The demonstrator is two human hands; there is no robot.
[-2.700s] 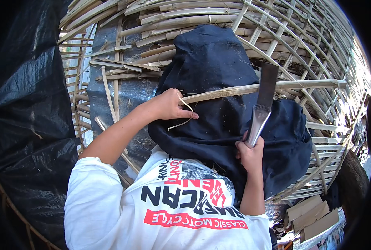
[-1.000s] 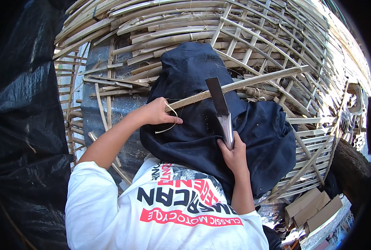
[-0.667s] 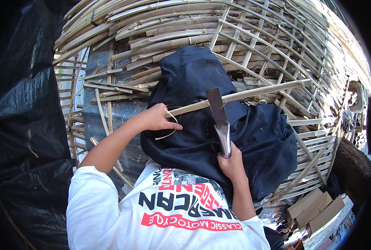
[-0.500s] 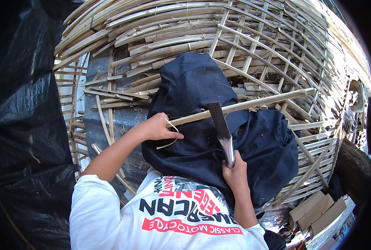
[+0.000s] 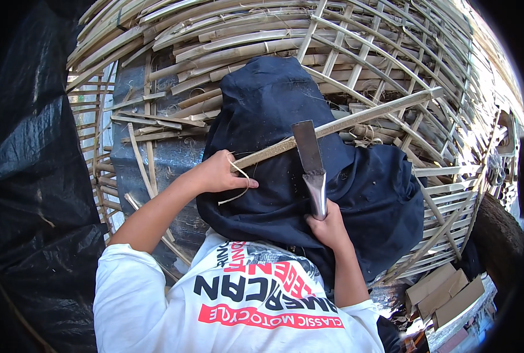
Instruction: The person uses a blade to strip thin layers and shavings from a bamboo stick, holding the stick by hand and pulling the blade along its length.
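Observation:
My left hand [image 5: 219, 173] is closed round the near end of a long bamboo strip [image 5: 368, 119], which slants up to the right above my lap. A thin curled shaving [image 5: 242, 187] hangs by that hand. My right hand [image 5: 329, 225] grips the shiny metal handle of a broad-bladed knife [image 5: 308, 147], its blunt-ended blade pointing away from me. The blade lies across the strip near its middle, and I cannot tell how deep its edge sits. Dark cloth [image 5: 268, 112] covers my legs beneath both hands.
Long bamboo strips [image 5: 238, 47] are piled ahead, with a woven bamboo lattice [image 5: 362, 53] at the far right. Loose strips [image 5: 150, 130] lie left of my legs. Black plastic sheeting [image 5: 32, 147] hangs at the left. A log [image 5: 497, 229] and cardboard [image 5: 444, 294] are at the right.
The knife blade now stands more upright, and the right hand has shifted slightly left and away from me. The strip's far end sits higher in view. Both hands keep their hold.

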